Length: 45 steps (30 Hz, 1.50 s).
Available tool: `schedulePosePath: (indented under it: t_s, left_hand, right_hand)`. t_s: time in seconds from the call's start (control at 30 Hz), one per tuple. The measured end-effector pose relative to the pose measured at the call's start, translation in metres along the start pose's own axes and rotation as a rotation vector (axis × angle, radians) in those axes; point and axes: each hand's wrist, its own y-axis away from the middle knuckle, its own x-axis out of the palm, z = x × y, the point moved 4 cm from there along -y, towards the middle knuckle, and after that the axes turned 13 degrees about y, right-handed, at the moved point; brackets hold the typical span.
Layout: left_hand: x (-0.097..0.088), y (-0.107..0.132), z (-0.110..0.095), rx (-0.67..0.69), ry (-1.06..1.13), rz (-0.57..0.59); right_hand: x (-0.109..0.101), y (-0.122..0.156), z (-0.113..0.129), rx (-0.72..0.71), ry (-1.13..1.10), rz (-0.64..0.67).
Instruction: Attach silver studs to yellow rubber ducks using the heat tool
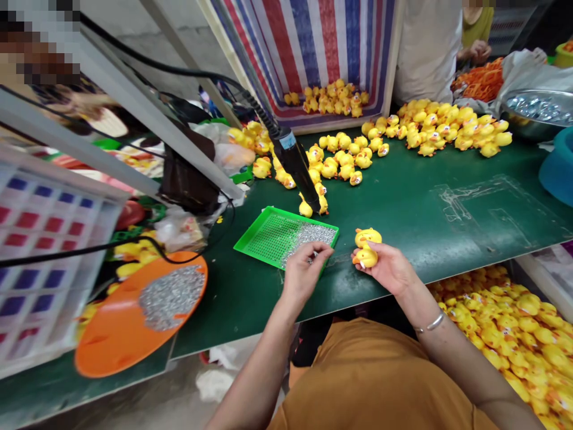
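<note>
My right hand [388, 266] is closed around a yellow toy duck [367, 248] with an orange beak, above the front of the green table. Over the near right edge of a green perforated tray [264, 234], my left hand [305, 269] pinches with thumb and forefinger. A small silvery piece seems to show at its fingers, too small to name. Many such silvery pieces [313, 235] lie in the tray's right half. A black corded handheld tool [295, 164] hangs just behind the tray, its tip near two toy ducks [307, 207].
Loose ducks [344, 158] cover the table's back, before a striped-cloth box [322, 54]. An orange dish [116, 334] of silvery pieces stands left. A crate of ducks [514, 322] is at lower right. A blue basin [559, 167] and metal bowl [537, 107] sit right. Another person's hands [477, 52] show behind.
</note>
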Motion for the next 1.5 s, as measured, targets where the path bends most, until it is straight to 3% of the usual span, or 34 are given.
schedulePosePath:
  t_s: [0.1,0.2,0.43,0.57,0.77,0.9,0.97,1.07,1.1,1.13,1.2,1.27,1.37,1.5]
  left_hand:
    - [0.026,0.015,-0.023,0.215,0.08,0.087]
    - [0.041,0.025,-0.036,0.396,0.06,0.069]
    - [0.051,0.023,-0.04,0.503,0.005,0.055]
    - [0.051,0.02,-0.038,0.443,0.048,0.045]
    - [0.053,0.015,-0.027,0.139,0.254,0.091]
    - [0.054,0.013,-0.023,0.044,0.245,0.125]
    - [0.041,0.0,-0.022,0.065,0.242,-0.03]
    - [0.005,-0.039,-0.024,0.21,0.262,-0.488]
    - [-0.003,-0.056,-0.024,0.249,0.275,-0.538]
    - [-0.009,-0.075,-0.024,0.275,0.295,-0.51]
    - [-0.012,-0.109,-0.026,0.289,0.378,-0.331]
    - [-0.009,-0.128,-0.03,0.265,0.457,-0.19]
    - [-0.002,-0.124,-0.052,0.282,0.554,-0.155]
    - [0.015,-0.094,-0.093,0.287,0.752,-0.136]
  right_hand:
    - [0.005,-0.001,0.002,-0.002,-0.031,-0.007]
    - [0.011,0.0,0.005,-0.034,-0.044,-0.009]
    - [0.015,0.001,0.004,-0.073,-0.042,-0.014]
    - [0.014,0.0,0.003,-0.092,-0.003,-0.015]
    - [0.015,-0.001,0.002,-0.086,0.038,-0.032]
    - [0.015,0.001,0.002,-0.089,0.022,-0.041]
    - [0.013,0.0,0.002,-0.08,-0.002,-0.043]
    - [0.008,-0.006,0.005,-0.049,-0.021,-0.068]
    - [0.006,-0.01,0.007,-0.034,-0.02,-0.086]
    - [0.003,-0.013,0.009,-0.021,-0.014,-0.106]
    - [-0.003,-0.021,0.013,-0.004,0.011,-0.141]
    - [-0.008,-0.028,0.017,-0.011,0.032,-0.166]
    - [-0.014,-0.037,0.02,-0.009,0.032,-0.202]
    - [-0.017,-0.046,0.016,0.026,0.015,-0.24]
